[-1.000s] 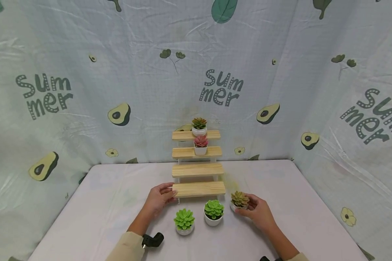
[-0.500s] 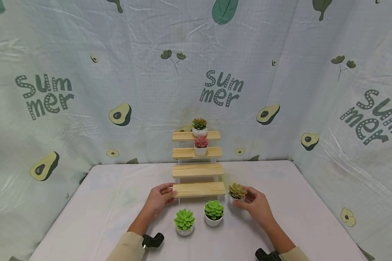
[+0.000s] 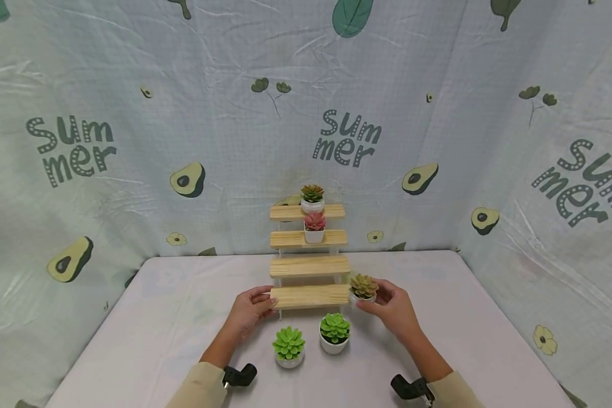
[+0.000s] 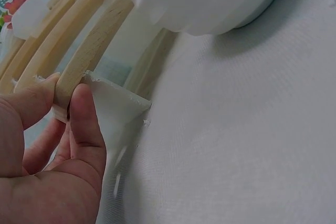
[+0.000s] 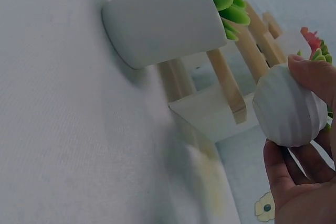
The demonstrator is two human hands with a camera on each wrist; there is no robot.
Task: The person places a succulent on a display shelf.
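Observation:
A tiered wooden stand (image 3: 309,266) with several shelves stands near the back wall. My left hand (image 3: 252,310) pinches the left end of its lowest shelf (image 4: 94,43) between thumb and fingers. The right hand (image 3: 394,309) grips the white ribbed pot of a yellowish-brown potted succulent (image 3: 364,287), held up beside the right end of that shelf. In the right wrist view the white pot (image 5: 289,106) is raised off the table, with thumb and fingers round it. Two bright green potted succulents, one on the left (image 3: 288,344) and one on the right (image 3: 334,330), stand in front of the stand.
On the top shelf sits a green-brown potted succulent (image 3: 313,198); a pink potted succulent (image 3: 314,226) is on the shelf below it. A white cloth covers the table (image 3: 183,317). Behind hangs a printed sheet (image 3: 245,141).
The right hand has lifted the yellowish-brown potted succulent and carried it left and away from me, towards the lowest shelf's right end. The left hand keeps its hold on the stand.

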